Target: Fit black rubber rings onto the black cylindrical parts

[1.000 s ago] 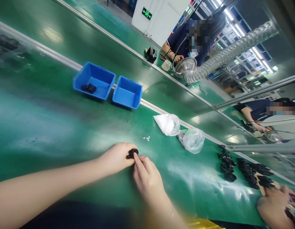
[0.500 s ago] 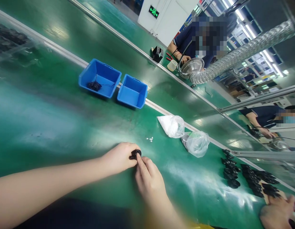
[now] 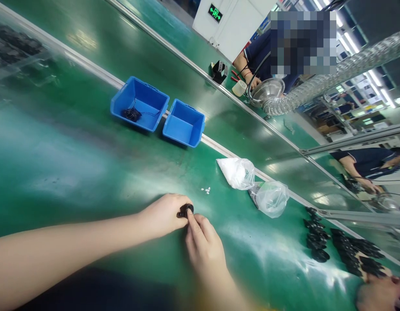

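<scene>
Near the middle of the green table, my left hand (image 3: 167,212) is closed around a small black plastic part (image 3: 185,210) with a round opening facing up. My right hand (image 3: 204,242) meets it from the right. Its index fingertip presses at the opening, while the other fingers are curled together beneath. Whether anything small sits under that fingertip is hidden. Several tiny white pieces (image 3: 207,190) lie on the table just beyond my hands.
Two blue bins (image 3: 140,103) stand along the rail, the left one holding a black cable. A bag of white pieces (image 3: 235,172) and another clear bag (image 3: 272,198) lie to the right. Black parts (image 3: 317,235) are lined up near another person's hand (image 3: 379,293). A co-worker sits across.
The view has shifted slightly, so the surroundings sit a little further right. My hands keep the same hold on the black part. The other person's hand at lower right has moved lower.
</scene>
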`<state>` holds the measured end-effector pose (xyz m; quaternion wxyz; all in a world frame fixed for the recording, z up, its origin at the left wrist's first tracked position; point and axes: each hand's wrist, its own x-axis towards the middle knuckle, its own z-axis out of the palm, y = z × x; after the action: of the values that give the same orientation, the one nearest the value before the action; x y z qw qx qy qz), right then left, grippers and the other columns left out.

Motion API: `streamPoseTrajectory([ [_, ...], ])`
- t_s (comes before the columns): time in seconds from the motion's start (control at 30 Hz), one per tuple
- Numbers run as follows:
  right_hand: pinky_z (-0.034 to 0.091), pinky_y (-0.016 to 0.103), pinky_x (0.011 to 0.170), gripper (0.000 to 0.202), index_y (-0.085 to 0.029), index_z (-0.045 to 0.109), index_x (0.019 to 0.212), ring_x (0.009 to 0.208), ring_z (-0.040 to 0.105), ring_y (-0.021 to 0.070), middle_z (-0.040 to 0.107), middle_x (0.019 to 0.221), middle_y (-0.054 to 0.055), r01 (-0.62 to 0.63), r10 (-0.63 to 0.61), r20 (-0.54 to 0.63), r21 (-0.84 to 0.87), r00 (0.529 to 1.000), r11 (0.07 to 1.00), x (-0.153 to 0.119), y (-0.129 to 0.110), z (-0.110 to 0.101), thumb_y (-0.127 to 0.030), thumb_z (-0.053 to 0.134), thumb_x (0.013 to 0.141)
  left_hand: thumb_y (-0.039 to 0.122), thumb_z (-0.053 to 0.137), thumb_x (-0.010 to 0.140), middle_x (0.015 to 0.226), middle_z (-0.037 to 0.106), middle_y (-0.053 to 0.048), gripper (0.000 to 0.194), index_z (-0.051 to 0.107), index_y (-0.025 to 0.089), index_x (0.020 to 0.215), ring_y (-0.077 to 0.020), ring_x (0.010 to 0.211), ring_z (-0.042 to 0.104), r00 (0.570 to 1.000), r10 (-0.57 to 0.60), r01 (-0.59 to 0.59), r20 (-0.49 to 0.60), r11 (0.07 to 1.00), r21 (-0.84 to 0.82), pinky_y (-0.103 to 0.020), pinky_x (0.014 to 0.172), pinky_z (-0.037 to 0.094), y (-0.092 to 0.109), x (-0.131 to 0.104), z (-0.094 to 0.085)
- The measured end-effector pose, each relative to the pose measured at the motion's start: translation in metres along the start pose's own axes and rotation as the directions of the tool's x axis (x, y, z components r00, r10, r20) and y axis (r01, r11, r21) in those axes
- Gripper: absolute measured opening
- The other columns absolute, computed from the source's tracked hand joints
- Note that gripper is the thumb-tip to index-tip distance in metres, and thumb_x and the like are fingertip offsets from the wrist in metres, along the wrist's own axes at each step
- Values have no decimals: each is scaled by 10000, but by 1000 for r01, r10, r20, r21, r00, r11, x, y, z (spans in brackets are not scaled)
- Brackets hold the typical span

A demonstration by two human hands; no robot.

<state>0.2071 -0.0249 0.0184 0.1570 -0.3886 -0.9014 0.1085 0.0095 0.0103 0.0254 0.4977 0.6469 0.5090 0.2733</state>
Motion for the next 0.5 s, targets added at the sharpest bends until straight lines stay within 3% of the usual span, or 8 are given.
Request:
streamPoseTrajectory([
  [0.2, 583, 385, 799, 583, -223, 296, 1516, 967, 614, 233, 594, 1116, 138, -15, 14, 37, 28, 999, 999, 3, 0, -4, -100, 422, 960, 144, 591, 754, 931, 714, -19, 258, 679, 210, 988, -198, 824, 648, 1000, 28, -28, 8, 999, 39, -274, 708, 481, 0, 1, 0],
  [0.33, 572, 377, 728, 572, -186, 310, 1510, 883, 621, 233, 622, 1063, 136, 40, -39, 13, -91, 999, 995, 8, -2, -5, -107, 430, 956, 99, 574, 749, 957, 717, -18, 291, 678, 214, 995, -201, 876, 653, 999, 37, -38, 19, 998, 49, -272, 751, 489, 0, 1, -1],
  [0.43, 548, 356, 647, 526, -169, 368, 1478, 792, 610, 219, 633, 1000, 128, 55, -55, 4, -159, 998, 986, 9, -2, -10, -124, 430, 957, 104, 597, 737, 965, 713, -20, 301, 676, 208, 1009, -189, 837, 663, 999, 9, -8, 41, 1000, -11, -254, 712, 499, -2, 2, -1],
  [0.5, 544, 341, 671, 518, -172, 410, 1449, 832, 614, 214, 627, 1013, 127, 30, -42, -77, -152, 996, 988, 8, -1, -15, -101, 463, 938, 164, 647, 740, 947, 711, -21, 278, 667, 205, 1014, -192, 836, 671, 998, -4, 11, 68, 994, -107, -254, 713, 512, -3, 2, 0],
])
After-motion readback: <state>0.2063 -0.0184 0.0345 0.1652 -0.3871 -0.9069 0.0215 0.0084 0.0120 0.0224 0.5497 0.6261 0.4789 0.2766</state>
